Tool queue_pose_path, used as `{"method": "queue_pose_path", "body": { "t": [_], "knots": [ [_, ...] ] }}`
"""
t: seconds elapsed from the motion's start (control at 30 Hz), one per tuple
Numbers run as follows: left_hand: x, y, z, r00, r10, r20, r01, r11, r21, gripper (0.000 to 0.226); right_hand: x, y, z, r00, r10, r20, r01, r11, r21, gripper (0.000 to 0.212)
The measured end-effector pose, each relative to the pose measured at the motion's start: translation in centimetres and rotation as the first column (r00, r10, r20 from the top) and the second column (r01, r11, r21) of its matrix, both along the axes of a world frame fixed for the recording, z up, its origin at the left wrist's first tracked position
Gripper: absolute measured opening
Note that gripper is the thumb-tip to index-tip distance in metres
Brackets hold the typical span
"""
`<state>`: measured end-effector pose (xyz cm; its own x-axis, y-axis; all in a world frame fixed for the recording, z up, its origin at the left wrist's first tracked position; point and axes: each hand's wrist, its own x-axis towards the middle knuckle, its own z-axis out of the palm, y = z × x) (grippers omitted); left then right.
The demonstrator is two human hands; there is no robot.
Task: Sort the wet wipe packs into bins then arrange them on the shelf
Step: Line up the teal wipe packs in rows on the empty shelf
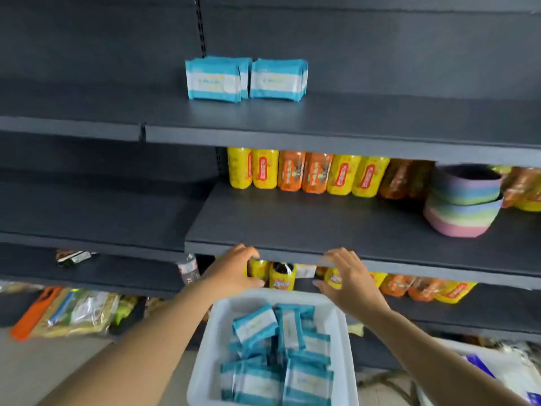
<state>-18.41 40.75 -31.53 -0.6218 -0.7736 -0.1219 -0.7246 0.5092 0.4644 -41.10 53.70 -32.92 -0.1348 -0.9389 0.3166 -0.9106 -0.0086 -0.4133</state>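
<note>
A white bin (213,347) sits low in the middle, filled with several blue-and-white wet wipe packs (257,323). More of the same packs (213,80) stand upright in a small group on the upper dark shelf (351,124). My left hand (234,268) and my right hand (348,276) hover above the bin's far rim, just below the front edge of the middle shelf (292,224). Both hands have fingers spread and hold nothing.
Yellow and orange snack bags (307,174) line the back of the middle shelf, with stacked pastel bowls (462,200) at its right. More snack bags (424,288) fill the lower shelf. Packaged goods (64,312) lie at the lower left. A white bag (497,373) lies at the lower right.
</note>
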Motion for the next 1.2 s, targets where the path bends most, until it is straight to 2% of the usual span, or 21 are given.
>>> {"method": "queue_pose_path", "body": {
  "t": [0.1,0.2,0.37,0.47,0.57,0.7,0.83,1.0,1.2],
  "knots": [
    [1.1,3.0,-10.0,0.995,0.052,0.080,-0.066,0.981,0.183,0.056,0.0,2.7,-8.2,0.997,-0.020,0.075,0.002,0.974,0.228,0.042],
    [1.9,5.0,-17.7,0.984,0.085,0.154,-0.129,0.942,0.310,0.060,0.1,4.2,-14.5,0.993,-0.043,0.111,-0.003,0.923,0.384,0.047],
    [2.0,5.7,-26.6,0.970,0.079,0.228,-0.163,0.912,0.377,0.059,-0.1,5.1,-23.0,0.967,-0.177,0.181,0.029,0.789,0.613,0.053],
    [1.6,5.6,-30.3,0.961,0.081,0.265,-0.181,0.908,0.377,0.071,-0.2,5.4,-27.3,0.960,-0.201,0.195,0.007,0.713,0.701,0.050],
    [1.4,5.5,-32.5,0.949,0.074,0.307,-0.187,0.915,0.357,0.075,-0.2,5.2,-29.9,0.951,-0.226,0.209,-0.005,0.667,0.745,0.051],
    [1.2,4.8,-34.0,0.944,0.145,0.296,-0.237,0.922,0.306,0.051,-0.1,5.0,-31.9,0.953,-0.250,0.170,0.034,0.647,0.761,0.053],
    [1.0,4.1,-34.6,0.938,0.099,0.333,-0.198,0.940,0.278,0.038,0.2,5.0,-33.1,0.953,-0.266,0.144,0.074,0.667,0.741,0.042],
    [0.6,3.8,-35.4,0.933,0.083,0.351,-0.187,0.944,0.274,0.039,0.0,5.1,-33.7,0.933,-0.308,0.184,0.070,0.658,0.749,0.033],
    [-0.5,4.2,-35.5,0.893,-0.040,0.449,-0.065,0.974,0.218,0.042,0.1,5.3,-33.2,0.930,-0.310,0.196,0.018,0.573,0.820,0.040]
  ]
}}
